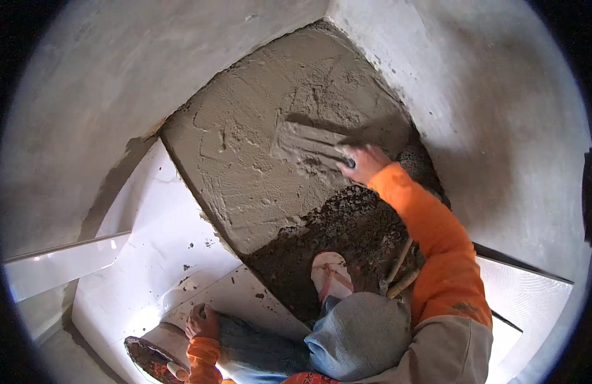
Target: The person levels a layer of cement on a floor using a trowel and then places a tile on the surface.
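Note:
My right hand (366,163) is closed around the handle of a long plastering float (315,142), its ridged back smeared with mortar. The float lies against the wet grey mortar bed (238,147), right of its middle. Mortar covers the far part of the floor up to the wall corner; dark, rough ground (321,237) shows nearer me. My left hand (202,322) rests on my bent leg at the lower left, fingers loosely bent and apart, with nothing visible in it.
Large white tiles (174,224) with mortar crumbs border the bed on the left. Grey walls (494,96) rise on both sides. My foot in a pink-strapped sandal (331,275) stands on the dark ground, near wooden tool handles (401,281). White panels (523,288) lie at right.

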Demonstrator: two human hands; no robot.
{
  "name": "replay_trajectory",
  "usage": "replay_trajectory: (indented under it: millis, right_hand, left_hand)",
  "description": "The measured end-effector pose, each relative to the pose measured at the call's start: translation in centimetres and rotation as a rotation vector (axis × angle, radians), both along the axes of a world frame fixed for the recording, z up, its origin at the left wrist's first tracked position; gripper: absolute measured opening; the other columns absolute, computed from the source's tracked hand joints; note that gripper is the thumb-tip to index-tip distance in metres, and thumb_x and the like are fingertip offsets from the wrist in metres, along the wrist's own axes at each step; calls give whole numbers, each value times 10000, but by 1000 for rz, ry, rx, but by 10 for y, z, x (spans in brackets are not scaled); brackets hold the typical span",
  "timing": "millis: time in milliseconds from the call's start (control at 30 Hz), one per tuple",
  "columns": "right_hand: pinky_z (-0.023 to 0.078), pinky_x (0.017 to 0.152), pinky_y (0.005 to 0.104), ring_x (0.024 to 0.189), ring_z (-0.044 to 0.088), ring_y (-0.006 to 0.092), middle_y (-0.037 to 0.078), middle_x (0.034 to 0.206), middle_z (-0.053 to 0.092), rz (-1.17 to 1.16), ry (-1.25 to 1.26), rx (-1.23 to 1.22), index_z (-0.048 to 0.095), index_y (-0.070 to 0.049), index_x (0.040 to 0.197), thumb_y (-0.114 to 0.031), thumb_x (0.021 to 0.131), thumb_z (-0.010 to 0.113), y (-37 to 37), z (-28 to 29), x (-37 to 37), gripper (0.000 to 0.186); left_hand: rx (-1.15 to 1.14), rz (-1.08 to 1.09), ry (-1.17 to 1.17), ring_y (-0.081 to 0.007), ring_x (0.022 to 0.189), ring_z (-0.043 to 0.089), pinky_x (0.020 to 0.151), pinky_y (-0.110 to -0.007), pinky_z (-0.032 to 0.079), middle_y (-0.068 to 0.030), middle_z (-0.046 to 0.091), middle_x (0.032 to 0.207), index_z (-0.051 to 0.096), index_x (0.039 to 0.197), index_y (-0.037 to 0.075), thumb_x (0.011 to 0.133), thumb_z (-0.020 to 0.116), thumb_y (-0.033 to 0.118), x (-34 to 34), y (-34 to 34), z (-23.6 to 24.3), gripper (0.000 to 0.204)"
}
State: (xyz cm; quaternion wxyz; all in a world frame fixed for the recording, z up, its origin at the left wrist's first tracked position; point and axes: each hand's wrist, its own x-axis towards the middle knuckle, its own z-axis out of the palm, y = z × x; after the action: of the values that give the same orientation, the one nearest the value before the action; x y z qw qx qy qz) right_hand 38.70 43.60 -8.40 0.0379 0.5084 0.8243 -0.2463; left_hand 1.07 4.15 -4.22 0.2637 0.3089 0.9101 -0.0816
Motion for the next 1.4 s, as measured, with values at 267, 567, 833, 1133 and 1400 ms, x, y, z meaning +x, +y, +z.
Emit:
replay_trajectory:
  millis: [267, 567, 833, 1133, 1400]
  right_hand:
    - [456, 954, 428, 1062, 578, 390, 197, 1186, 602, -446, -113, 247, 555, -130, 1261, -423, 836, 591, 128, -4, 37, 518]
    - [450, 955, 425, 1069, 588, 370, 197, 1176, 604, -229, 68, -8, 600, -151, 1215, -412, 842, 572, 39, -3, -23, 456]
    - [395, 1022, 469, 1168, 516, 402, 192, 1228, 581, -296, -124, 182, 575, -151, 1252, -475, 823, 588, 84, -41, -4, 538]
    - [443, 956, 439, 1064, 585, 377, 204, 1165, 610, -386, 25, 202, 606, -121, 1195, -408, 821, 603, 142, -22, 11, 472]
    - [389, 1018, 455, 1109, 564, 375, 199, 1177, 605, 92, -140, -268, 562, -164, 1259, -460, 836, 579, 28, 27, -26, 517]
  left_hand:
    - [43, -72, 109, -366, 895, 623, 800, -466, 474, -139, 675, 957, 674, 977, 128, 823, 564, 343, 5, -1, -1, 287]
    - [52, -40, 66, -368, 896, 623, 794, -468, 477, -145, 675, 946, 678, 973, 144, 828, 560, 337, 7, 4, 5, 268]
    - [76, -55, 58, -375, 891, 624, 794, -465, 481, -153, 675, 931, 678, 961, 121, 829, 564, 341, 1, -5, -3, 281]
    - [59, -129, 73, -376, 880, 626, 794, -460, 483, -159, 673, 925, 674, 973, 119, 828, 564, 348, 0, -4, -7, 292]
    - [98, -37, 42, -360, 900, 624, 799, -450, 481, -150, 671, 949, 674, 976, 124, 834, 565, 359, 3, -3, 0, 295]
